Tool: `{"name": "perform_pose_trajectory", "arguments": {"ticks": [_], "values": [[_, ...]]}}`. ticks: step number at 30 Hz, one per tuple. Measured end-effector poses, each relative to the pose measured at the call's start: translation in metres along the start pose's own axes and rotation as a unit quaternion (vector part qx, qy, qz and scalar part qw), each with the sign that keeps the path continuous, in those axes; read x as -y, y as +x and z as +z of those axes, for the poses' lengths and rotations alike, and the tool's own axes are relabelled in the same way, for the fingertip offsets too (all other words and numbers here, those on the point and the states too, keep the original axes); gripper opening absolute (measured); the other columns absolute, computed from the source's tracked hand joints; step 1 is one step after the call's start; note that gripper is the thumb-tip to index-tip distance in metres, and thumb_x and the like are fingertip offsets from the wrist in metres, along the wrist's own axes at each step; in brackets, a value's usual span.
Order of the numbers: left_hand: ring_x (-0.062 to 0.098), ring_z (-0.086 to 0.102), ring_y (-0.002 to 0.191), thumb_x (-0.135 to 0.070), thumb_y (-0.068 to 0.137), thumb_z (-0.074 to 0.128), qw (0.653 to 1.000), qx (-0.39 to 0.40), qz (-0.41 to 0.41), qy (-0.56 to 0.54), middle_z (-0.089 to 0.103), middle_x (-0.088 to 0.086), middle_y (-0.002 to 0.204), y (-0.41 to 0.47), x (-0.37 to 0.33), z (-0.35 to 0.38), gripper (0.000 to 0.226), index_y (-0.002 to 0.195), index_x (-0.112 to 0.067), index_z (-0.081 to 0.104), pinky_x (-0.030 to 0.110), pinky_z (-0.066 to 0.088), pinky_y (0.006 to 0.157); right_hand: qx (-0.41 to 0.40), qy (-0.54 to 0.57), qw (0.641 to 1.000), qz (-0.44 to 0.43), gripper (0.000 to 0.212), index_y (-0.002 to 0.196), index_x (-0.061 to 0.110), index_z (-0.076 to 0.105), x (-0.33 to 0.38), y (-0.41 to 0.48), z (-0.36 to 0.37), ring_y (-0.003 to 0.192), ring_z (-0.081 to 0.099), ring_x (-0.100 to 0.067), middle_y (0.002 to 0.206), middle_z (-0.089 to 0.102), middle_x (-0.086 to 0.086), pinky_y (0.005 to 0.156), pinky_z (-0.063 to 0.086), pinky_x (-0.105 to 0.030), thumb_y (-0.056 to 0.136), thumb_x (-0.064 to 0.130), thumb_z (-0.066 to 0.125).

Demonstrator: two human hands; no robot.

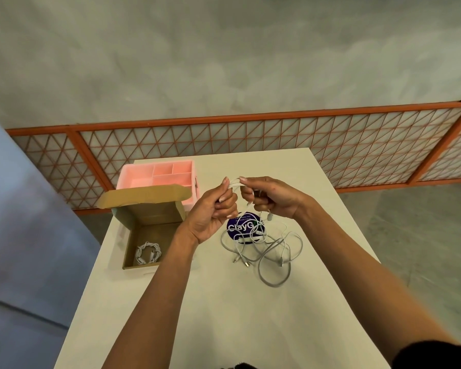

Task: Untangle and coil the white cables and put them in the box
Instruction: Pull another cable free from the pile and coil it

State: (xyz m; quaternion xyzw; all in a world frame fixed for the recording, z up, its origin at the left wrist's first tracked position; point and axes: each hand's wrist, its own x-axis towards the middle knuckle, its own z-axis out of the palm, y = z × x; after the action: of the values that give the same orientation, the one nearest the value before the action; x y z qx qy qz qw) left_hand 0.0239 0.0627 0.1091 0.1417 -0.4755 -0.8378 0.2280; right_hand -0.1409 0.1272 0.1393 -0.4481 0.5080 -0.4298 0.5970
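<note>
Above the table's middle, my left hand (215,209) and my right hand (269,199) each grip the same white cable (234,183), which arches in a short loop between my fingertips. Its free end with a plug hangs below my right hand. A tangle of white cables (270,251) lies on the table under and to the right of my hands. The open cardboard box (147,219) stands at the left, its lid flap raised, and one coiled white cable (148,253) lies inside it.
A pink divided organiser tray (157,174) stands behind the box. A round dark blue sticker (241,227) lies under the tangle. The white table (224,302) is narrow, with the floor on both sides and an orange lattice railing (250,137) behind it.
</note>
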Motion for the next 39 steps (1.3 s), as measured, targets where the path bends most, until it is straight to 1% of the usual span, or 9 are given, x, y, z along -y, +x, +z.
{"name": "perform_pose_trajectory", "arguments": {"ticks": [3,8,12,15,21,27,32,35,39], "values": [[0.005,0.026,0.039,-0.033,0.099,0.037,1.000,-0.019,0.000,0.012,0.026,-0.007,0.047,0.001,0.006,0.001,0.047,0.055,-0.018,0.038,0.023,0.047,0.064,-0.060,-0.024,0.997,0.030,0.040,0.058,0.023,0.039,0.002,0.004,0.003,0.048,0.017,-0.006,0.057,0.035,0.007,0.043,0.015,-0.018,0.095,0.034,0.052],[0.008,0.031,0.046,-0.031,0.101,0.036,0.998,-0.051,-0.014,0.028,0.027,-0.005,0.049,0.003,0.010,0.005,0.046,0.058,-0.016,0.035,0.027,0.050,0.083,-0.105,0.011,0.991,0.083,0.044,0.052,0.027,0.036,0.002,0.010,0.008,0.046,0.014,-0.007,0.049,0.027,0.010,0.045,0.012,-0.020,0.091,0.034,0.056],[0.008,0.032,0.048,-0.032,0.098,0.042,0.997,-0.052,-0.007,0.051,0.027,-0.004,0.050,0.002,0.009,0.002,0.043,0.058,-0.016,0.037,0.025,0.050,0.083,-0.102,0.054,0.989,0.092,0.037,0.059,0.026,0.039,0.003,0.013,0.011,0.045,0.013,-0.007,0.047,0.025,0.012,0.046,0.009,-0.021,0.092,0.031,0.054],[0.007,0.031,0.046,-0.031,0.095,0.045,0.999,-0.047,0.002,0.016,0.026,-0.005,0.051,0.000,0.008,-0.004,0.040,0.057,-0.019,0.041,0.025,0.048,0.081,-0.086,0.038,0.992,0.082,0.036,0.061,0.023,0.045,0.004,0.012,0.005,0.049,0.016,-0.007,0.053,0.038,0.009,0.043,0.012,-0.018,0.094,0.037,0.052],[0.002,0.026,0.039,-0.025,0.098,0.040,0.996,-0.054,0.013,-0.073,0.027,-0.009,0.048,-0.003,0.003,-0.003,0.043,0.056,-0.020,0.044,0.019,0.047,0.058,-0.066,-0.022,0.996,0.050,0.035,0.089,0.013,0.066,0.010,0.007,-0.008,0.055,0.023,-0.007,0.081,0.058,0.002,0.043,0.023,-0.015,0.096,0.043,0.049],[0.003,0.025,0.039,-0.028,0.094,0.045,0.995,-0.066,0.020,-0.075,0.026,-0.008,0.049,-0.003,0.004,-0.008,0.039,0.056,-0.019,0.040,0.020,0.046,0.056,0.005,-0.052,0.999,-0.002,0.033,0.114,0.006,0.063,0.006,-0.003,-0.028,0.071,0.039,-0.008,0.087,0.045,-0.003,0.063,0.041,-0.017,0.100,0.025,0.040],[0.002,0.025,0.037,-0.030,0.095,0.041,0.994,-0.060,0.016,-0.092,0.026,-0.008,0.046,-0.003,0.001,-0.008,0.045,0.051,-0.019,0.041,0.019,0.046,0.054,0.034,-0.170,0.984,-0.026,0.024,0.105,0.012,0.069,-0.003,-0.009,-0.037,0.086,0.057,-0.009,0.088,0.064,-0.005,0.081,0.045,-0.016,0.099,0.018,0.047],[0.002,0.025,0.037,-0.029,0.098,0.036,0.996,-0.045,0.002,-0.081,0.027,-0.008,0.045,-0.003,0.003,-0.008,0.048,0.052,-0.018,0.041,0.019,0.046,0.055,-0.029,-0.267,0.962,-0.045,0.017,0.100,0.018,0.072,-0.009,-0.004,-0.037,0.086,0.059,-0.006,0.095,0.072,0.000,0.077,0.045,-0.018,0.095,0.020,0.056],[0.002,0.024,0.038,-0.029,0.101,0.033,0.999,-0.030,-0.013,-0.042,0.027,-0.008,0.044,-0.003,0.007,-0.006,0.049,0.054,-0.017,0.039,0.020,0.046,0.057,-0.180,-0.180,0.961,-0.111,0.017,0.099,0.000,0.071,-0.013,0.006,-0.031,0.071,0.064,-0.009,0.084,0.070,-0.009,0.071,0.053,-0.017,0.092,0.011,0.059]]}}
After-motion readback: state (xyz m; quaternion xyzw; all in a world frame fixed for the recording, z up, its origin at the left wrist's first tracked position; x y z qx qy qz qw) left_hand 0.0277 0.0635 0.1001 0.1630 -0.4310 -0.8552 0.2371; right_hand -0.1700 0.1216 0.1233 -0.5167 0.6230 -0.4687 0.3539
